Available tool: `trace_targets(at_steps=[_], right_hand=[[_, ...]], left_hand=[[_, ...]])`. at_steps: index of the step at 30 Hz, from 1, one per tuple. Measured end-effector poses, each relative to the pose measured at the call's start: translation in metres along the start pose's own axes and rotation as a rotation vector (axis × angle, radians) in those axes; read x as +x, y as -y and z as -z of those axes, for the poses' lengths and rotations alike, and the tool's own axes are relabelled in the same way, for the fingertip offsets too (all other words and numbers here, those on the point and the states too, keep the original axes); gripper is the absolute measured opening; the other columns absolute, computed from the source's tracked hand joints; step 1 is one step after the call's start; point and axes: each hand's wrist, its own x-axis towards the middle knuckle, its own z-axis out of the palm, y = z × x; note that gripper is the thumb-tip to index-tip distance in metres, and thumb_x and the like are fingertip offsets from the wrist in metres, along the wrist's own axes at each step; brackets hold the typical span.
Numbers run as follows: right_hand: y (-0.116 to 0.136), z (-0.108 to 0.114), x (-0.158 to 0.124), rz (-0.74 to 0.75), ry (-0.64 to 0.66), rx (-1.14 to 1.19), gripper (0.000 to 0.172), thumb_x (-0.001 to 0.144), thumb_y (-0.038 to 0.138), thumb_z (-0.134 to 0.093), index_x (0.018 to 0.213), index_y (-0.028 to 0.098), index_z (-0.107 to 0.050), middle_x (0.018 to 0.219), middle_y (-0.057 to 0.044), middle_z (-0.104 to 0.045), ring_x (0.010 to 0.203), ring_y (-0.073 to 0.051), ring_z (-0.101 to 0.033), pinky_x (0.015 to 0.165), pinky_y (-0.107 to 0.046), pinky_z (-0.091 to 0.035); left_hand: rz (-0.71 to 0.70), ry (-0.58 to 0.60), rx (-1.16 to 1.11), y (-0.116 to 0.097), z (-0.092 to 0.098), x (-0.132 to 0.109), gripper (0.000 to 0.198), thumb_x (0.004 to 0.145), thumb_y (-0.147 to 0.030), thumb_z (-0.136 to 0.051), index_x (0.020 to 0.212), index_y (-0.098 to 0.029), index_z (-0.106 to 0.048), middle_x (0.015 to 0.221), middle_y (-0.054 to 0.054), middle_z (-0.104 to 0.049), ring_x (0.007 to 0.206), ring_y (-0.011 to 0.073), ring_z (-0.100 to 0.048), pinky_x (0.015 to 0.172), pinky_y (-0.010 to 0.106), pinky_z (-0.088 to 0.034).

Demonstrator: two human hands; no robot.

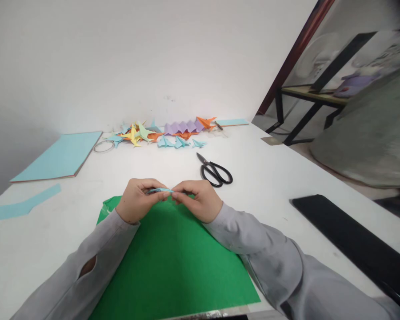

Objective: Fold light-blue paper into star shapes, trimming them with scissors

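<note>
A small folded piece of light blue paper is held between my two hands, above the far edge of a green sheet. My left hand pinches it from the left, fingers closed around its body. From the other side, the thumb and fingertips of my right hand close on its right tip. Fingers cover part of the paper, so its full shape is hidden. Just beyond my right hand lie black-handled scissors, their blades pointing away to the left.
Folded paper figures in several colours line the wall, beside a pleated purple paper strip. A stack of blue sheets and a blue offcut lie left. At right is a long black object; a wire ring sits behind.
</note>
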Motion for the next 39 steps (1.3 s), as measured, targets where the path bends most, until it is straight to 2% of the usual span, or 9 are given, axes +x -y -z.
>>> trace_targets(at_steps=[10, 13, 17, 22, 26, 30, 35, 39], right_hand=[[-0.0013, 0.0007, 0.0001, -0.021, 0.063, 0.018, 0.018, 0.08, 0.022, -0.05, 0.072, 0.017, -0.065, 0.057, 0.0, -0.063, 0.048, -0.012, -0.06, 0.049, -0.022, -0.047], [-0.0037, 0.0006, 0.0, 0.045, 0.079, -0.085, 0.02, 0.081, 0.022, -0.048, 0.072, 0.018, -0.065, 0.057, 0.0, -0.063, 0.049, -0.012, -0.059, 0.052, -0.023, -0.046], [-0.0062, 0.0002, -0.0008, 0.175, 0.098, -0.292, 0.022, 0.082, 0.02, -0.045, 0.074, 0.017, -0.065, 0.06, -0.003, -0.063, 0.055, -0.013, -0.057, 0.055, -0.023, -0.043], [-0.0045, 0.0001, -0.0026, 0.217, 0.077, -0.354, 0.022, 0.082, 0.019, -0.045, 0.072, 0.016, -0.064, 0.059, -0.003, -0.063, 0.054, -0.012, -0.055, 0.053, -0.022, -0.042], [-0.003, -0.0003, -0.0025, 0.194, 0.002, -0.28, 0.019, 0.079, 0.019, -0.049, 0.069, 0.015, -0.064, 0.054, -0.002, -0.062, 0.049, -0.011, -0.054, 0.05, -0.021, -0.041], [-0.0031, -0.002, 0.0001, 0.034, -0.082, -0.116, 0.01, 0.073, 0.022, -0.059, 0.071, 0.015, -0.066, 0.056, -0.002, -0.064, 0.047, -0.011, -0.055, 0.048, -0.022, -0.043], [-0.0029, -0.0047, 0.0029, -0.117, -0.089, 0.145, 0.012, 0.068, 0.024, -0.064, 0.074, 0.014, -0.065, 0.06, -0.002, -0.065, 0.049, -0.013, -0.06, 0.049, -0.023, -0.048], [-0.0022, -0.0046, 0.0029, -0.143, -0.084, 0.228, 0.012, 0.071, 0.026, -0.061, 0.069, 0.015, -0.065, 0.056, -0.001, -0.063, 0.046, -0.012, -0.059, 0.047, -0.023, -0.048]], left_hand=[[-0.032, 0.024, 0.095, 0.0029, 0.0008, -0.001, 0.01, 0.063, -0.023, -0.066, 0.066, -0.014, -0.067, 0.063, 0.006, -0.065, 0.06, 0.0163, -0.058, 0.056, 0.027, -0.046], [-0.125, 0.044, 0.219, 0.0031, -0.0001, -0.0018, 0.008, 0.067, -0.021, -0.062, 0.069, -0.015, -0.067, 0.069, 0.006, -0.066, 0.064, 0.0171, -0.059, 0.059, 0.028, -0.046], [-0.255, 0.095, 0.389, 0.0023, -0.0001, -0.0024, 0.011, 0.072, -0.019, -0.057, 0.069, -0.016, -0.067, 0.066, 0.005, -0.065, 0.062, 0.0161, -0.057, 0.061, 0.028, -0.044], [-0.383, 0.123, 0.427, 0.0019, 0.0009, -0.0023, 0.015, 0.076, -0.02, -0.054, 0.068, -0.014, -0.066, 0.064, 0.006, -0.063, 0.061, 0.0144, -0.057, 0.059, 0.025, -0.043], [-0.453, 0.087, 0.422, 0.0025, 0.0011, -0.0019, 0.014, 0.076, -0.018, -0.054, 0.067, -0.015, -0.065, 0.063, 0.004, -0.062, 0.059, 0.013, -0.056, 0.057, 0.024, -0.043], [-0.472, 0.004, 0.421, 0.0024, 0.0015, -0.0009, 0.011, 0.075, -0.015, -0.056, 0.068, -0.016, -0.064, 0.064, 0.004, -0.063, 0.061, 0.0128, -0.057, 0.058, 0.024, -0.045], [-0.48, -0.04, 0.395, 0.0031, 0.0018, -0.0007, 0.009, 0.074, -0.014, -0.058, 0.069, -0.015, -0.065, 0.065, 0.005, -0.065, 0.062, 0.0127, -0.058, 0.059, 0.024, -0.046], [-0.469, -0.05, 0.373, 0.004, 0.0014, -0.0013, 0.009, 0.074, -0.014, -0.058, 0.068, -0.014, -0.065, 0.065, 0.005, -0.065, 0.062, 0.0133, -0.059, 0.059, 0.025, -0.046]])
